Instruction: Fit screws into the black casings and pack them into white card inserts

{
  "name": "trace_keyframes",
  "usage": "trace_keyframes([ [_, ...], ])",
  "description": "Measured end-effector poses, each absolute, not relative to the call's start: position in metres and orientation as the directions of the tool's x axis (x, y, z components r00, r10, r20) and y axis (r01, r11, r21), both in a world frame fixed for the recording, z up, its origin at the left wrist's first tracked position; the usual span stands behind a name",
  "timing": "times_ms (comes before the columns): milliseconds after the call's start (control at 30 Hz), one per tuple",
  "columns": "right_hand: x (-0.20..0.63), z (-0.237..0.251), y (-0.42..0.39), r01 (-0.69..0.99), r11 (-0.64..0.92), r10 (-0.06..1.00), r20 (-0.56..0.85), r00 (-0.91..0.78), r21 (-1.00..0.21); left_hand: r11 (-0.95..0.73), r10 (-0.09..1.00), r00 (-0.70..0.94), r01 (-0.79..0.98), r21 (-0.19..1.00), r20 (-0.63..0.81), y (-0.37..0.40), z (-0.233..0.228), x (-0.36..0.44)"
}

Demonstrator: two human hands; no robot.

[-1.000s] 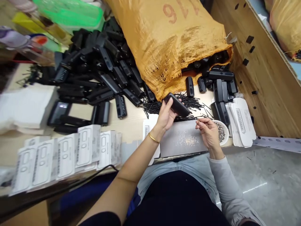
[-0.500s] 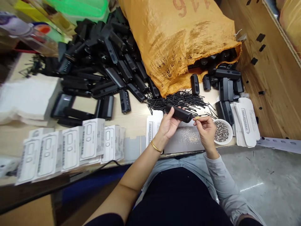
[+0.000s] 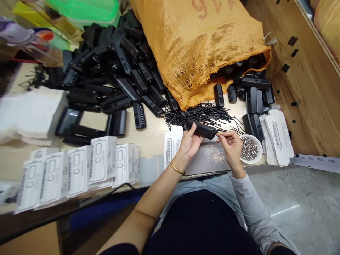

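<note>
My left hand [image 3: 191, 141] is closed around a long black plastic casing [image 3: 202, 129], which slants down to the right above the table edge. At the casing's right end, my right hand [image 3: 230, 143] pinches something tiny between thumb and finger; its kind is too small to make out. Beneath the hands lies a grey sheet [image 3: 196, 161] with small pale bits [image 3: 216, 154] scattered over it. To the right of my right hand stands a white bowl [image 3: 259, 156] full of small shiny metal pieces [image 3: 249, 148]. Behind the casing, thin black rods [image 3: 199, 114] are heaped loosely.
An orange woven sack [image 3: 202, 46] spills black casings [image 3: 256, 83] at the back right. More casings [image 3: 124, 85] form a big pile at the left. White printed boxes [image 3: 77, 171] line the front left edge; flat cartons [image 3: 278, 138] are stacked at the right beside a wooden panel [image 3: 300, 92].
The view has shifted slightly. Both hands stay at the casing, the left around it and the right pinching at its right end.
</note>
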State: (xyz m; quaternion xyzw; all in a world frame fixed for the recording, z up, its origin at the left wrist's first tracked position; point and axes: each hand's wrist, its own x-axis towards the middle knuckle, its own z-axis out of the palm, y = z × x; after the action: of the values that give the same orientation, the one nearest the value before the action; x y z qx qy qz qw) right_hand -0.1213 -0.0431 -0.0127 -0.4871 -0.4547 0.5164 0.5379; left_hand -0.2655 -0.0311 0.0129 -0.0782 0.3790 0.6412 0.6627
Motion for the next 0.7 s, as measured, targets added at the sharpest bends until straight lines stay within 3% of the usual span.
trace_keyframes([
  [367,-0.1225,-0.0127,-0.0481,-0.029,-0.041,0.997,-0.042,0.061,-0.999,0.141,0.778,-0.129,-0.918,0.372,-0.614,-0.0321,0.0124,-0.2662],
  [467,-0.1220,-0.0151,-0.0480,0.133,0.050,0.995,0.061,0.081,-0.990,0.158,0.782,-0.114,-0.915,0.372,-0.613,-0.0329,0.0140,-0.2656],
  [600,-0.1194,-0.0123,-0.0466,0.420,0.284,0.951,0.310,-0.006,-0.862,0.160,0.792,-0.111,-0.912,0.379,-0.600,-0.0353,0.0143,-0.2660],
  [700,-0.1191,-0.0095,-0.0463,0.443,0.356,0.927,0.372,-0.054,-0.823,0.146,0.804,-0.135,-0.899,0.412,-0.579,-0.0373,0.0117,-0.2655],
])
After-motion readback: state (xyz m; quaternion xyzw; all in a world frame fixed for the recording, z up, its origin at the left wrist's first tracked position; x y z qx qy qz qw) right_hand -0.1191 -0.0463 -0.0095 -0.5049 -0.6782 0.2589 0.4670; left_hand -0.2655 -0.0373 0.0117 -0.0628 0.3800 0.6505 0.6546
